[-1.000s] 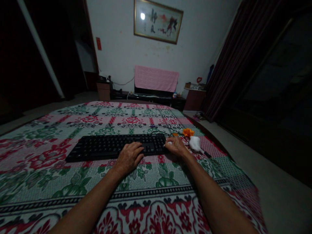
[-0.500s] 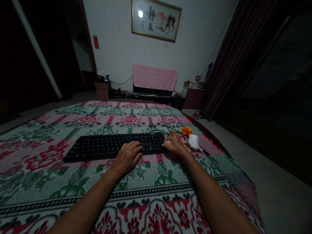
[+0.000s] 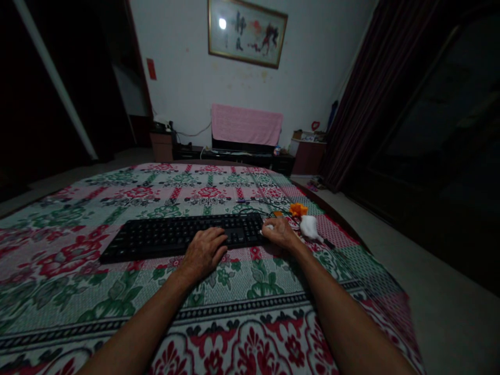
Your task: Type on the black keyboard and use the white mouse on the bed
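Observation:
A black keyboard (image 3: 156, 234) lies on a patterned cloth. My left hand (image 3: 205, 251) rests flat on its front edge, right of the middle, fingers stretched over the keys. At the keyboard's right end, my right hand (image 3: 279, 232) is closed around a small white wad (image 3: 267, 227), perhaps tissue or cloth. Only part of the wad shows between the fingers, and it touches or nearly touches the right-hand keys. Just right of that hand lie a rounded white object (image 3: 309, 227) with a dark narrow end and a bright orange crumpled piece (image 3: 298, 209).
Thin black cable (image 3: 253, 209) loops behind the keyboard. The red, green and white cloth (image 3: 250, 286) covers a large table with a curved edge. Beyond it stands a low cabinet with a screen under a pink towel (image 3: 247, 124). A dark curtain (image 3: 351, 104) hangs at right.
The view has shifted very slightly. Both hands keep practically the same places on the keyboard, and the objects beside it have not moved.

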